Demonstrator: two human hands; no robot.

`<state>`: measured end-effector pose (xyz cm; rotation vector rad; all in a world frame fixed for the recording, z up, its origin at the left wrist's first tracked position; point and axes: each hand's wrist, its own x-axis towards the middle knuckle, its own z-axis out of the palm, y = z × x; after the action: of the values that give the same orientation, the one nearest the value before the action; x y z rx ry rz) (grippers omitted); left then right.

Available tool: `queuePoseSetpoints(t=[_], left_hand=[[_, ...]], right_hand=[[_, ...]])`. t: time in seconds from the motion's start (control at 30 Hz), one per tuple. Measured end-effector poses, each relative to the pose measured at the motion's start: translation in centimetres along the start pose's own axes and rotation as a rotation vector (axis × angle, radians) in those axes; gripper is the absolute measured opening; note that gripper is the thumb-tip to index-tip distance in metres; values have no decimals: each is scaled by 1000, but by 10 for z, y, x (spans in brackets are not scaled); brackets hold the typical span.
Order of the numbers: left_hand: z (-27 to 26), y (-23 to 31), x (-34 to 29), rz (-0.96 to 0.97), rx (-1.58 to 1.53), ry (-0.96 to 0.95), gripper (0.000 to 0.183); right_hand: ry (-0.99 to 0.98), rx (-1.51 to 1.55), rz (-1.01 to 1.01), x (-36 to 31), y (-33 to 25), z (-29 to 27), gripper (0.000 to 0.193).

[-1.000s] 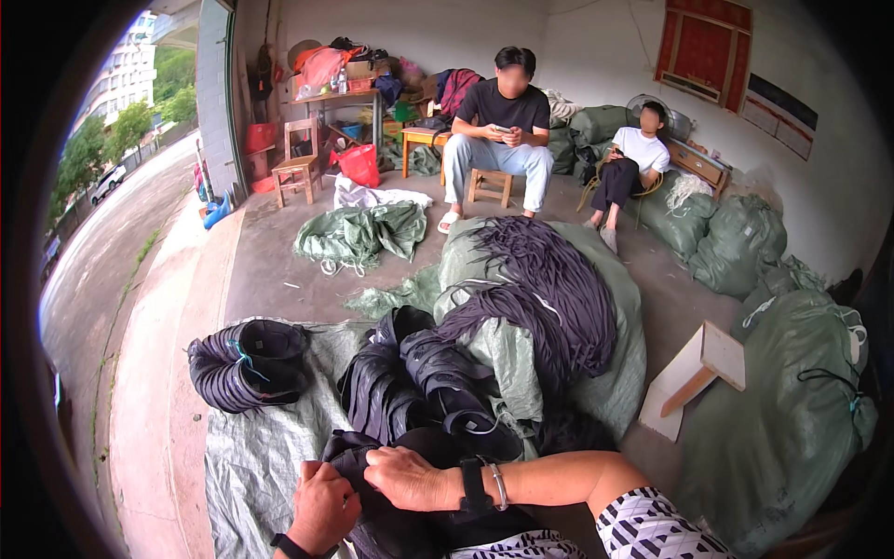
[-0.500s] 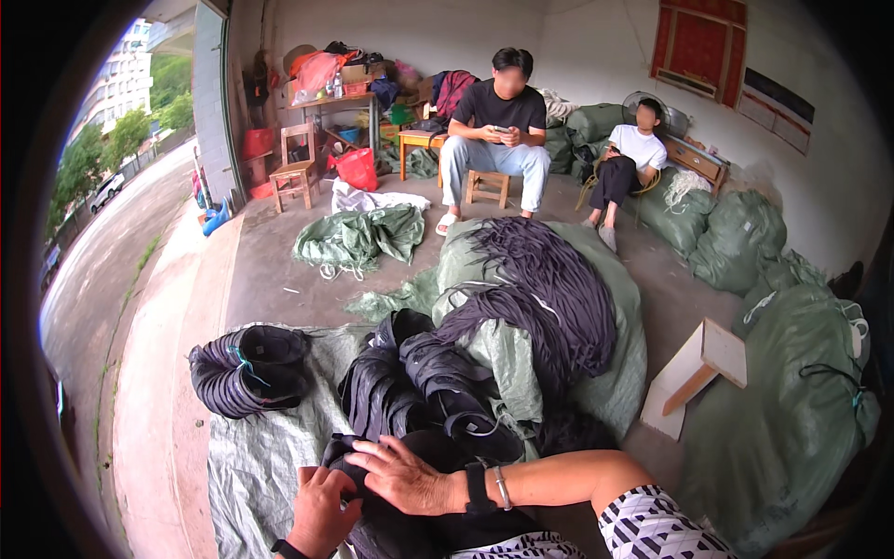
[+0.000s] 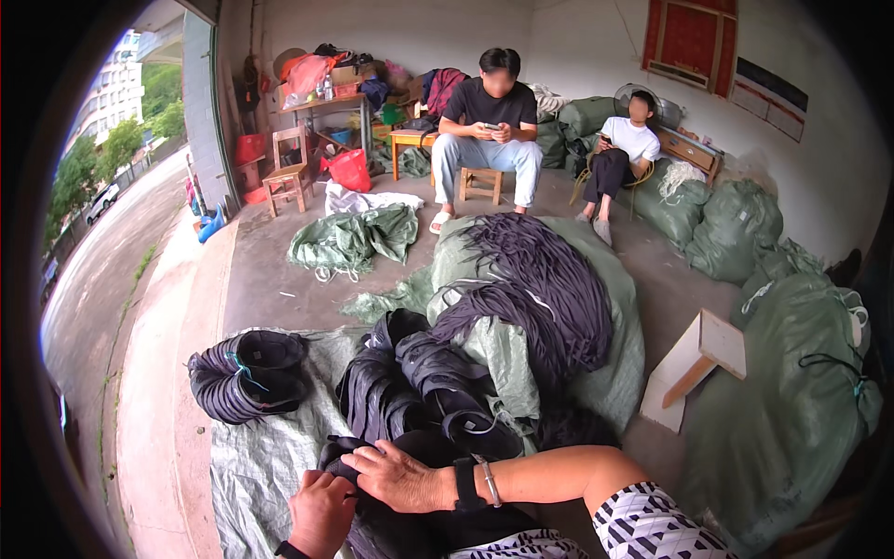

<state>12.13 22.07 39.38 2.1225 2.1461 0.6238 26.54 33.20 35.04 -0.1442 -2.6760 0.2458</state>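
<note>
At the lower edge, my left hand [image 3: 321, 514] is closed, its fingertips pinching the edge of a black fabric piece [image 3: 340, 451]. Beside it, my right hand [image 3: 402, 477] reaches in from the right with bent fingers gripping the same piece. The exact shape of the piece is hidden under both hands and against the dark material on my lap. Just beyond lie stacks of nested, curved black pieces [image 3: 377, 396] that look like shoe uppers. A similar bundle [image 3: 247, 374], tied with teal string, sits to the left.
A silvery-green sheet [image 3: 251, 475] lies under the stacks. Ahead, long dark strips [image 3: 549, 298] spill over a green woven sack [image 3: 626, 317]. A small wooden stool [image 3: 694, 368] lies tipped at right, beside bulging green sacks [image 3: 787, 419]. Two people sit at the back holding phones.
The view has shifted slightly. My hands stay on the black fabric piece, the right one having slid a little to the left and down along it.
</note>
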Motion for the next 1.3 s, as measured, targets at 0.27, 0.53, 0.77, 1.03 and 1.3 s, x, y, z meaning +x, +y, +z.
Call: queuePoseSetpoints(t=[0.27,0.53,0.77,1.03,1.3], left_hand=[[3,-1,-4,161,71,68,7],[8,3,-3,130,229,-15,3],[10,1,-1,59,179,-38,4],[10,-5,3,125,316,-174,8],[5,-3,-1,140,372,-226,13]], right_hand=[[33,-13,-49,-3,5,-1,14],[114,34,-68,-2,7,3,14],[12,82,-48,-2,8,4,16],[25,-4,-44,7,-7,-27,16],[-443,1722,-364,-21,-103,-166,12]])
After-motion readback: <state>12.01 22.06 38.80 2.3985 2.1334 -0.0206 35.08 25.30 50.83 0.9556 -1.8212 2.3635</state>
